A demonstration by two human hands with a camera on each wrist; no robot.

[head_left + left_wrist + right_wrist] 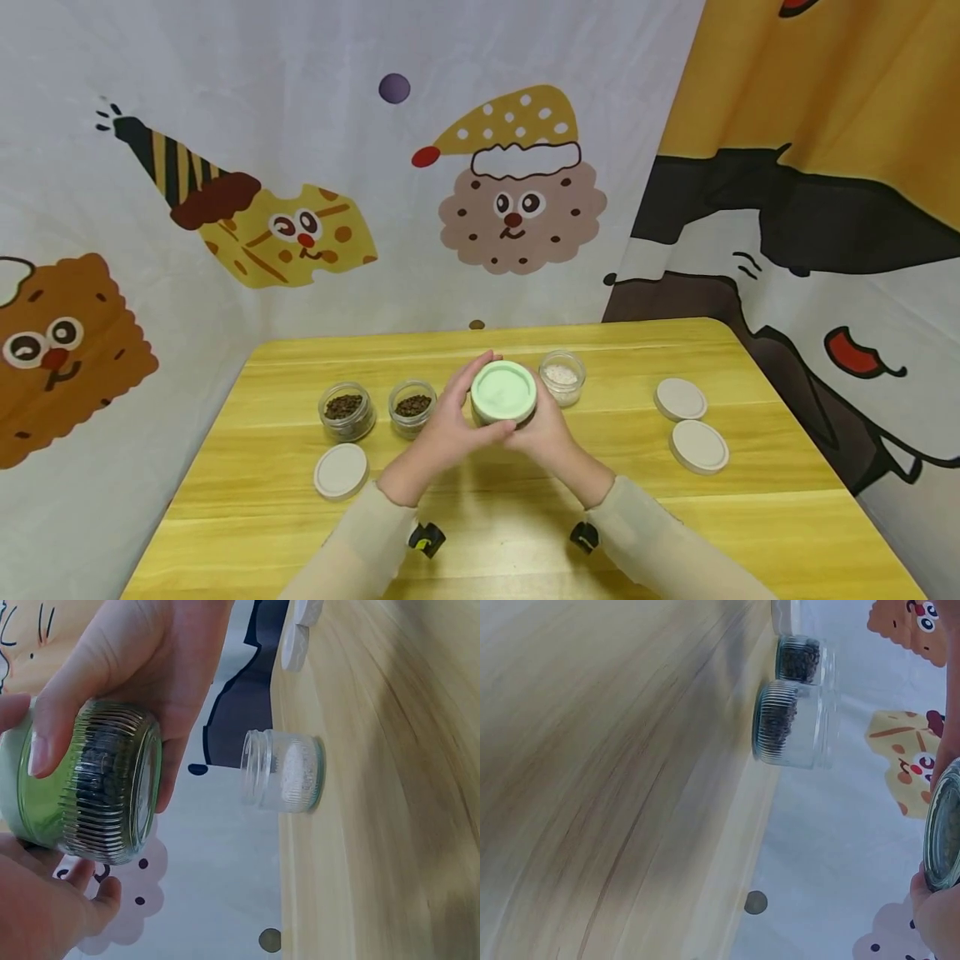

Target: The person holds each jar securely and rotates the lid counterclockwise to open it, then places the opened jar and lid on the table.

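Both hands hold a ribbed glass jar [112, 780] with a pale green lid [504, 390] above the middle of the table. Dark contents show through its wall. My left hand [455, 414] lies around the lid's left side, thumb across the front. My right hand [542, 423] grips the jar body from the right, and in the left wrist view its thumb [51, 739] presses the glass. Just behind it stands an open jar of white grains [562, 377]. Left of the hands are two open jars, one with dark brown bits [347, 412], the other similarly filled [412, 408].
On the wooden table [480, 533], a white lid [341, 472] lies at the left front, near the dark-filled jars. Two more lids, one farther back [681, 399] and one nearer [699, 447], lie at the right. A printed cloth [315, 125] hangs behind the table's back edge.
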